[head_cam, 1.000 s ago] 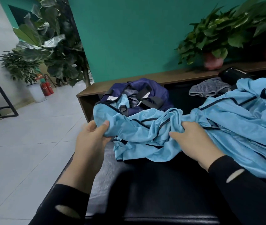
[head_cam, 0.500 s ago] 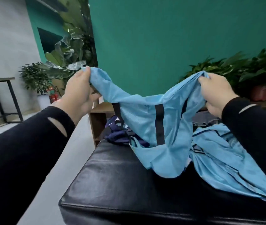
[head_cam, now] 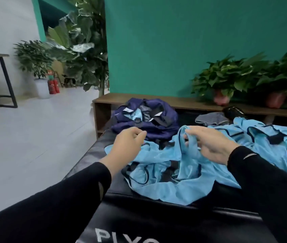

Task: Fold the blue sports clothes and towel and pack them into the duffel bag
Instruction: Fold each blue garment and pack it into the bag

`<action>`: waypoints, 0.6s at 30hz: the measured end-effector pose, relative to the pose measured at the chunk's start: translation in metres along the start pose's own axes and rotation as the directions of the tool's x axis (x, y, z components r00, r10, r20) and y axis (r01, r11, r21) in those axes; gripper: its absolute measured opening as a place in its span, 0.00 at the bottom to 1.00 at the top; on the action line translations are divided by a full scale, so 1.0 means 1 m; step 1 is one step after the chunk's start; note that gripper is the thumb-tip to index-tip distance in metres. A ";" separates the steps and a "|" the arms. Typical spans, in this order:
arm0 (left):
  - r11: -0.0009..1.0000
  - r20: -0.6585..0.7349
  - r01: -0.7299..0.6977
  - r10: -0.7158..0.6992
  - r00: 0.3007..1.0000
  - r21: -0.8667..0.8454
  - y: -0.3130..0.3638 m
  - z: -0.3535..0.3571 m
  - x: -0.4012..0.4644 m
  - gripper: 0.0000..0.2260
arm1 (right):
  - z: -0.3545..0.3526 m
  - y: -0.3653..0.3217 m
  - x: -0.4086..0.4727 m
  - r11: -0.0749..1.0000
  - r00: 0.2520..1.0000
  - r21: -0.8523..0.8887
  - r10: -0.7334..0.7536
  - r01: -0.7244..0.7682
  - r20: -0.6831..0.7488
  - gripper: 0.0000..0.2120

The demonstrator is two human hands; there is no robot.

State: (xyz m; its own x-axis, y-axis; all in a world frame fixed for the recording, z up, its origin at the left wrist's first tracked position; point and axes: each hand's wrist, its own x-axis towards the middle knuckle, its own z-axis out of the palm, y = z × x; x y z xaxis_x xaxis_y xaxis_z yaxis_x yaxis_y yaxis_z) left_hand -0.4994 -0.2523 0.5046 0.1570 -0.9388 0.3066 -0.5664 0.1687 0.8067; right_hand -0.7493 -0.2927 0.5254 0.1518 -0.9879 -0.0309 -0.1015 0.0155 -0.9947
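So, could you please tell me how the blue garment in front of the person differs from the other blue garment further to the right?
The near blue garment lies crumpled at the front edge of the black bench, while the far blue garment is spread further back on the right. The right hand touches the near blue garment; no hand touches the far blue garment. Both are light blue with dark trim, and neither is folded.
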 end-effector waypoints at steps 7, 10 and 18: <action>0.724 0.376 0.364 -0.156 0.914 -0.586 0.051 0.047 -0.006 0.16 | 0.026 -0.048 -0.010 0.966 0.966 -0.162 -0.166 0.200 0.198 0.14; 0.652 0.159 0.283 -0.243 0.957 -0.704 0.046 0.041 0.016 0.12 | 0.036 -0.063 -0.014 0.912 0.951 -0.274 -0.278 0.306 0.137 0.12; 0.761 -0.036 0.166 -0.241 0.970 -0.627 0.013 -0.042 0.039 0.07 | -0.006 0.023 -0.011 0.896 0.998 -0.440 0.027 -0.050 -0.059 0.19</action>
State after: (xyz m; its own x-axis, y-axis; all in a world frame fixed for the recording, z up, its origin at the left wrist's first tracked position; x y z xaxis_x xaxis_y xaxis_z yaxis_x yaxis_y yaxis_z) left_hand -0.4665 -0.2743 0.5480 0.3175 -0.9405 0.1211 0.1022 0.1609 0.9817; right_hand -0.7590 -0.2828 0.5039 0.0907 -0.9945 -0.0521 -0.5316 -0.0042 -0.8470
